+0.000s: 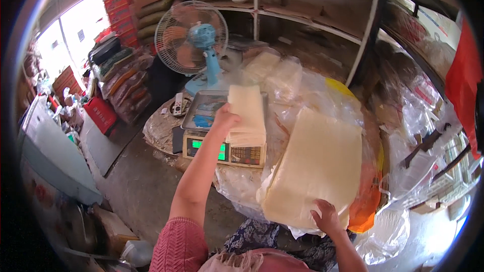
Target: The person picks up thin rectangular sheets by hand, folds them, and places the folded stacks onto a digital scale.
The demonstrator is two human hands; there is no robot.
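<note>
A stack of thin, cream-coloured sheets (248, 113) is gripped at its left edge by my left hand (228, 119). These sheets lie over the right part of the metal pan of a digital scale (249, 156), overhanging its keypad. Blue plastic packets (202, 120) show in the pan beside them. At the right, a bigger stack of broad cream sheets (317, 163) lies on the plastic-covered table. My right hand (328, 216) rests on its near edge, fingers apart and holding nothing.
Behind the scale stands a blue table fan (202, 38), with a white remote (177, 104) to its left. Clear plastic bags (282, 73) of pale sheets lie at the back of the table. Metal shelving (312, 20) rises beyond. A red box (100, 115) sits at left.
</note>
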